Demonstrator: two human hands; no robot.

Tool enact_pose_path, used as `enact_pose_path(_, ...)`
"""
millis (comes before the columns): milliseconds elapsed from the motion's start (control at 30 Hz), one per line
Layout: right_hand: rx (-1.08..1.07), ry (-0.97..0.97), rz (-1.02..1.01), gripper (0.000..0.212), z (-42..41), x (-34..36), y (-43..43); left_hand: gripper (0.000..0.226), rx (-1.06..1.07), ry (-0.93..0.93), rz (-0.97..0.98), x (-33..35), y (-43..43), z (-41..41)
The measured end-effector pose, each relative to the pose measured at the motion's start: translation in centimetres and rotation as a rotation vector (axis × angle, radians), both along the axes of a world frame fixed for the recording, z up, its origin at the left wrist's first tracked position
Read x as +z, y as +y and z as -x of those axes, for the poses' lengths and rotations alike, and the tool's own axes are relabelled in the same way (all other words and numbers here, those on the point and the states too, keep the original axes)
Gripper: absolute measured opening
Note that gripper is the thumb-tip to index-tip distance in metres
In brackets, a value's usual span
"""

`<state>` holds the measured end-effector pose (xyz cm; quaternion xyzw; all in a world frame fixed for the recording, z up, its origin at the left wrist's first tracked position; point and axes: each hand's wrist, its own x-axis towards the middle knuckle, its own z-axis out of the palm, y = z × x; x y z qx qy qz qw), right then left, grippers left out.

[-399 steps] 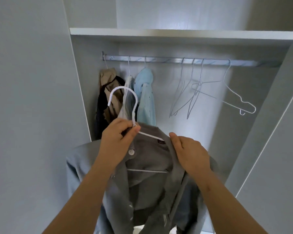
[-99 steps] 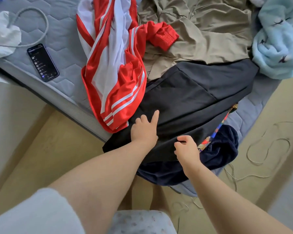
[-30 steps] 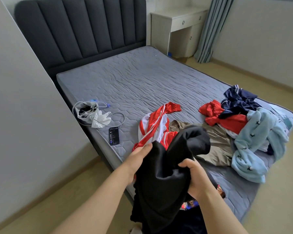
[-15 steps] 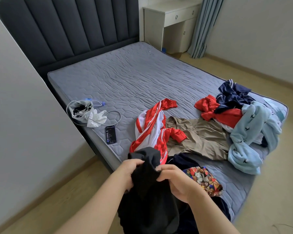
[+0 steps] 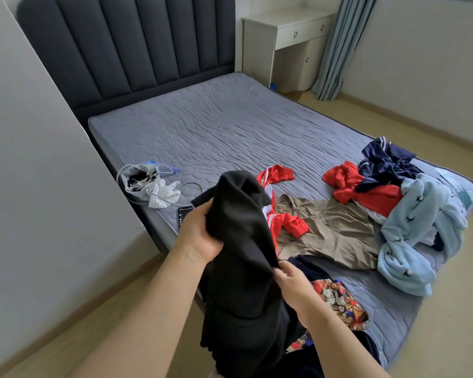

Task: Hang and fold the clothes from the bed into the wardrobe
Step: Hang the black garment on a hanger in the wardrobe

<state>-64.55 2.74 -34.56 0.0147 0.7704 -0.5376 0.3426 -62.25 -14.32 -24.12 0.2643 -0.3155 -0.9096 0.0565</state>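
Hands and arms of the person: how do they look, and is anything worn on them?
Both are bare. The left hand and the right hand wear no glove, and no ring shows on the fingers in view. The left forearm and the right forearm carry no sleeve, watch or band as far as the frame reaches.

I log this as a home bedroom. Evidence: bed (image 5: 230, 126) with padded headboard (image 5: 126, 42); white drawer unit (image 5: 290, 36) in the corner; curtain (image 5: 342, 45) beside it; clothes (image 5: 328, 230) strewn on the bed; pale floor (image 5: 448, 309).
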Motion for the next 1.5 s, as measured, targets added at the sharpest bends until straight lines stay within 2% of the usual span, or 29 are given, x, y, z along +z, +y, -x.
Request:
enact_pose_path(33,-0.093,-0.016,0.017,0.017,0.3,0.2,0.0,0.03,0.048,0.01,-0.08,-0.1,-0.3,0.1)
enact_pose_path(67,-0.184,-0.038,0.055,0.019,0.5,0.7,0.0,0.026,0.075,0.004,-0.061,-0.7,-0.7,0.1)
enact_pose_path(100,-0.267,-0.06,0.11,0.021,0.7,1.0,-0.1,0.031,0.023,-0.006,0.069,-1.7,-1.1,0.0)
enact_pose_path(200,-0.444,-0.158,0.389,0.023,1.4,3.0,-0.7,0.07,-0.494,-0.116,0.927,-4.8,-0.7,-0.7)
enact_pose_path(233,-0.471,-0.166,0.464,0.023,1.7,3.8,-1.0,0.079,-0.677,-0.16,1.063,-5.4,-0.5,-1.1)
enact_pose_path(267,-0.485,-0.162,0.53,0.023,1.9,4.6,-1.3,0.086,-0.785,-0.202,1.05,-6.2,-0.4,-1.4)
enact_pose_path(333,-0.5,-0.141,0.624,0.024,2.3,5.8,-1.6,0.087,-0.805,-0.223,0.867,-7.1,-0.3,-1.6)
enact_pose_path(400,-0.525,-0.132,0.675,0.023,2.7,6.5,-1.6,0.072,-0.816,-0.219,0.761,-7.4,-0.5,-1.7)
enact_pose_path(467,-0.56,-0.118,0.661,0.025,3.2,6.6,-1.3,0.051,-0.871,-0.278,0.764,-7.1,-0.5,-1.5)
enact_pose_path(533,-0.585,-0.082,0.621,0.021,3.7,6.3,-1.1,0.03,-0.698,-0.284,0.631,-6.4,-0.3,-1.2)
enact_pose_path(600,-0.543,0.011,0.569,0.019,3.9,6.2,-1.1,0.012,-0.419,-0.293,0.325,-5.7,0.0,-0.6)
enact_pose_path(700,-0.443,0.229,0.399,0.019,3.2,5.0,-1.7,0.028,-0.151,-0.357,-0.193,-4.6,-0.2,0.9)
enact_pose_path(733,-0.416,0.32,0.315,0.02,2.7,4.5,-2.0,0.031,-0.053,-0.358,-0.294,-4.3,-0.4,1.5)
enact_pose_path(833,-0.214,0.461,0.147,0.025,0.6,3.0,-2.8,0.027,0.126,-0.303,-0.291,-2.7,-0.3,2.8)
enact_pose_path(933,0.083,0.347,0.054,0.041,-0.9,2.4,-3.8,0.027,0.211,-0.216,-0.377,-0.9,0.7,3.2)
enact_pose_path(1000,0.149,0.344,-0.004,0.055,-1.4,2.1,-4.4,0.028,0.176,-0.187,-0.43,0.0,1.6,3.0)
enact_pose_path(1067,0.009,0.343,0.06,0.041,-1.2,2.1,-4.5,0.03,0.105,-0.161,-0.451,0.4,2.5,2.6)
enact_pose_path(1167,-0.276,0.162,0.061,0.005,0.4,2.1,-3.6,0.031,0.114,-0.149,-0.418,0.5,2.3,2.3)
enact_pose_path(1233,-0.443,0.111,0.092,0.015,1.7,2.1,-2.8,0.027,0.187,-0.16,-0.362,-0.1,1.1,2.0)
enact_pose_path(1300,-0.554,0.113,0.116,0.024,2.8,2.7,-2.4,0.021,0.296,-0.239,-0.22,-1.5,0.1,1.9)
enact_pose_path(1367,-0.545,0.147,0.109,0.026,3.2,3.4,-2.4,0.035,0.387,-0.429,0.124,-3.7,-0.3,1.8)
enact_pose_path(1433,-0.414,0.174,0.11,0.023,3.4,4.1,-2.7,0.056,0.357,-0.589,0.669,-5.2,0.0,1.0)
enact_pose_path(1500,-0.245,0.17,0.088,0.017,3.2,4.3,-3.2,0.075,0.129,-0.589,1.303,-6.4,0.7,0.1)
